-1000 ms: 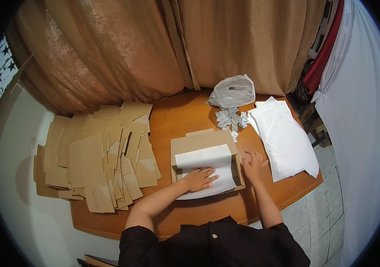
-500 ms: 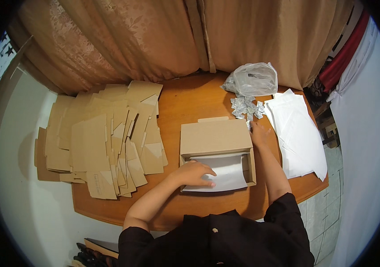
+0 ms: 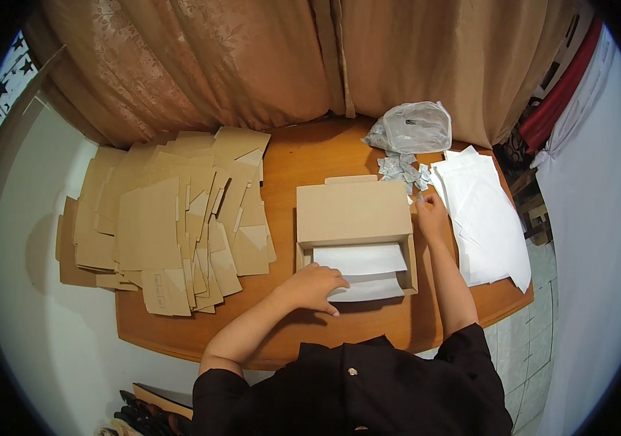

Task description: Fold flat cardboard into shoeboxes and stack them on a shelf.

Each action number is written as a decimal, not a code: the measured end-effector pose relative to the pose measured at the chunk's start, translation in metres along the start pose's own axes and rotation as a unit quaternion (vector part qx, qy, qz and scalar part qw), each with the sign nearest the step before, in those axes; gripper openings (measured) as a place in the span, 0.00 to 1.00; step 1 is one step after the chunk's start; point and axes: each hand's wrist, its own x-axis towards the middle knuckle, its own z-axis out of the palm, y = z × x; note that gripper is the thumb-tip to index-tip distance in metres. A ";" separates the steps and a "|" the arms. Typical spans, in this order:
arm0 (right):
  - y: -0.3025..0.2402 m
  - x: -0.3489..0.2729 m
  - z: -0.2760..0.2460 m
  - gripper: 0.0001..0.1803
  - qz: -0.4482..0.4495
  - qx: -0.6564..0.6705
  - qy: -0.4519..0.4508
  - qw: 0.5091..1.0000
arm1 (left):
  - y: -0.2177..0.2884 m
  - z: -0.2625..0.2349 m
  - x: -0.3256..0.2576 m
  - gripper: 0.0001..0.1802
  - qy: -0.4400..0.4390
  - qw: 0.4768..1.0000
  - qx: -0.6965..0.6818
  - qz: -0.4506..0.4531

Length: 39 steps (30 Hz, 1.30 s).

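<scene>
An open cardboard box (image 3: 354, 212), its lid raised at the far side, stands on the table in front of me. White paper (image 3: 360, 259) lines it, and a front flap of the paper hangs toward me over the near edge. My left hand (image 3: 313, 286) is at the box's near left corner, fingers on the flap and thumb below, gripping the paper. Right of the box, my right hand (image 3: 432, 212) is closed with fingertips pinched on a small grey sachet, mostly hidden. Just beyond it lies a loose pile of small grey sachets (image 3: 399, 168).
A large stack of flattened cardboard boxes (image 3: 158, 218) covers the table's left side. White paper sheets (image 3: 481, 225) are piled at the right. A clear plastic bag (image 3: 419, 125) sits at the back, before the brown curtain (image 3: 252, 65). The wooden table (image 3: 303, 156) has a curved near edge.
My right hand has drawn slightly back from the sachets, its fingers now closed. My left hand has moved toward me, and the paper now shows a fold across the box with its near part lower.
</scene>
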 end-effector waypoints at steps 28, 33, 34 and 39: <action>-0.107 -0.114 -0.012 0.12 -0.081 -0.032 -0.438 0.895 | -0.056 0.030 0.063 0.14 0.117 0.981 0.137 -0.075; -0.095 -0.128 0.019 0.10 -0.068 -0.144 -0.426 0.890 | -0.058 0.038 0.048 0.16 0.211 0.964 0.146 -0.066; -0.091 -0.130 0.021 0.10 -0.076 -0.158 -0.397 0.901 | -0.057 0.038 0.044 0.17 0.247 0.955 0.155 -0.052; -0.092 -0.129 0.026 0.09 -0.033 -0.106 -0.352 0.930 | -0.047 0.037 0.020 0.15 0.262 0.951 0.162 -0.030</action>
